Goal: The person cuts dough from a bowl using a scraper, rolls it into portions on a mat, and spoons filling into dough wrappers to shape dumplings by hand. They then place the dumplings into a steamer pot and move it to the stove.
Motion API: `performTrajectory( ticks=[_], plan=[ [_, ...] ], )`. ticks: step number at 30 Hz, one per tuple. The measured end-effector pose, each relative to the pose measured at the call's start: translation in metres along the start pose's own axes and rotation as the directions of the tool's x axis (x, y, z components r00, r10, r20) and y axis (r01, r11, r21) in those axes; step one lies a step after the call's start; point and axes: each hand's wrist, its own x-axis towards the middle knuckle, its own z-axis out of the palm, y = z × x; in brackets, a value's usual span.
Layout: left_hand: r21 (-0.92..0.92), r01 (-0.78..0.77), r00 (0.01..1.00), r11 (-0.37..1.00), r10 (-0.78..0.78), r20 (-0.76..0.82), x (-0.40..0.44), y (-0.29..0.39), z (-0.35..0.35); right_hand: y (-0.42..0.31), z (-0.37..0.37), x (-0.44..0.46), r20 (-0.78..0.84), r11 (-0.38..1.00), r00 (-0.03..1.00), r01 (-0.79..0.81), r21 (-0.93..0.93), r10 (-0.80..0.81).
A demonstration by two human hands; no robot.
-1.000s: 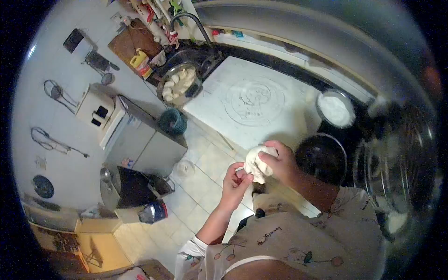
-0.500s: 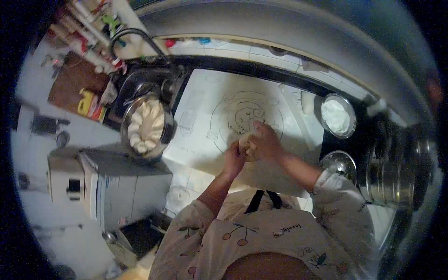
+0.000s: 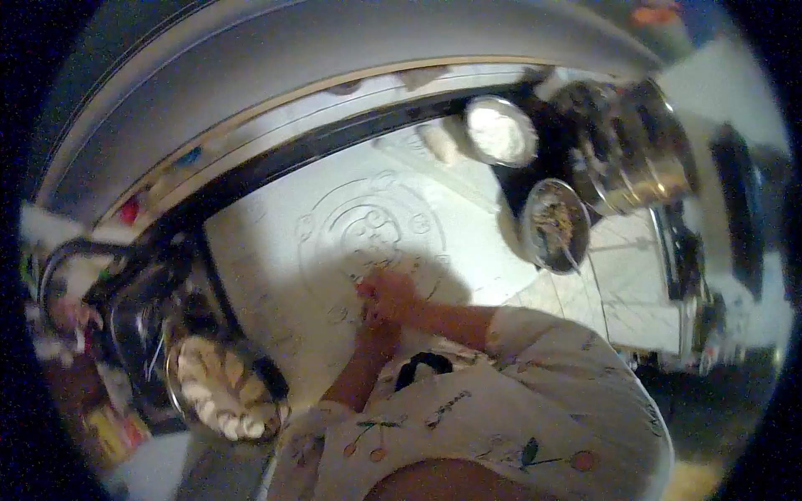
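Note:
My left hand [image 3: 375, 324] and my right hand [image 3: 394, 294] are pressed together over the near part of a white mat [image 3: 267, 250] printed with circles. Both are closed round a pale dumpling, which my fingers now hide almost wholly. Motion and dim light blur the fingertips. To the left, a round pan [image 3: 173, 388] holds several pale dumplings [image 3: 219, 388] set in a ring.
At the back right is a metal bowl of white flour [image 3: 501, 132], beside a short pale roll [image 3: 439, 144]. Nearer stands a bowl [image 3: 535, 238] of brownish filling with a utensil. A large steel steamer [image 3: 631, 150] is at far right, a black sink [image 3: 138, 313] at left.
My view has swung to the right, so the filling bowl now shows its contents. My hands stay together, and the dumpling between them has become hidden.

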Motion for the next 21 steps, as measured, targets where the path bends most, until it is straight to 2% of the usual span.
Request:
performTrajectory(
  ticks=[1, 3, 5, 7, 9, 11, 12, 13, 14, 15, 16, 17, 19, 20, 21],
  plan=[
    [-0.054, 0.014, 1.000, 0.998, -0.014, -0.003, 0.000, -0.003, 0.007, -0.004, 0.008, -0.007, -0.092, 0.990, 0.989, 0.105, -0.095, -0.114],
    [-0.150, 0.090, 0.996, 0.985, -0.091, 0.004, -0.007, -0.009, 0.024, -0.002, 0.027, 0.004, -0.102, 0.980, 0.986, 0.113, -0.161, -0.131],
    [-0.176, 0.045, 0.984, 0.983, -0.074, -0.165, -0.009, -0.010, 0.009, -0.022, 0.007, 0.042, -0.022, 0.971, 0.990, -0.140, -0.195, 0.138],
    [-0.194, 0.009, 0.961, 0.981, -0.062, -0.271, -0.010, -0.008, -0.012, -0.002, -0.002, 0.085, -0.272, 0.997, 0.959, 0.077, -0.031, -0.082],
    [-0.208, -0.026, 0.948, 0.978, -0.042, -0.314, -0.010, 0.001, -0.030, -0.009, -0.010, 0.108, -0.539, 0.990, 0.831, 0.109, -0.086, -0.139],
    [-0.264, 0.005, 0.960, 0.964, -0.078, -0.268, -0.010, 0.007, -0.032, -0.001, -0.003, 0.118, -0.577, 0.972, 0.784, 0.217, -0.093, -0.230],
    [-0.288, 0.030, 0.961, 0.957, -0.106, -0.253, -0.011, 0.003, -0.032, 0.000, 0.003, 0.105, -0.444, 0.981, 0.874, 0.161, -0.112, -0.194],
    [-0.273, -0.010, 0.954, 0.962, -0.073, -0.290, -0.012, -0.003, -0.025, -0.016, -0.003, 0.084, -0.038, 0.972, 0.972, -0.232, 0.030, 0.233],
    [-0.260, -0.051, 0.947, 0.964, -0.036, -0.320, -0.012, -0.009, -0.013, -0.033, -0.015, 0.047, -0.147, 0.991, 0.983, -0.091, 0.102, 0.106],
    [-0.246, -0.100, 0.937, 0.964, 0.008, -0.349, -0.013, -0.013, -0.008, -0.034, -0.007, 0.017, -0.074, 0.997, 0.995, -0.073, -0.012, 0.072],
    [-0.302, -0.038, 0.974, 0.952, -0.032, -0.224, -0.013, -0.014, -0.011, -0.036, 0.000, 0.004, -0.004, 0.991, 0.999, -0.048, -0.127, 0.047],
    [-0.354, 0.024, 0.994, 0.935, -0.058, -0.088, -0.014, -0.012, -0.016, -0.042, 0.002, 0.011, -0.017, 0.990, 0.997, -0.080, -0.118, 0.079],
    [-0.381, 0.033, 0.993, 0.924, -0.074, -0.093, -0.010, -0.012, -0.024, -0.053, -0.011, 0.042, -0.054, 0.981, 0.987, -0.158, -0.113, 0.153],
    [-0.359, -0.009, 0.970, 0.933, -0.080, -0.231, -0.008, -0.011, -0.025, -0.053, -0.014, 0.059, -0.066, 0.974, 0.980, -0.195, -0.114, 0.188],
    [-0.329, -0.044, 0.931, 0.943, -0.080, -0.355, -0.015, -0.008, -0.024, -0.038, 0.001, 0.081, -0.219, 0.972, 0.953, -0.227, -0.051, 0.211]
  ],
)
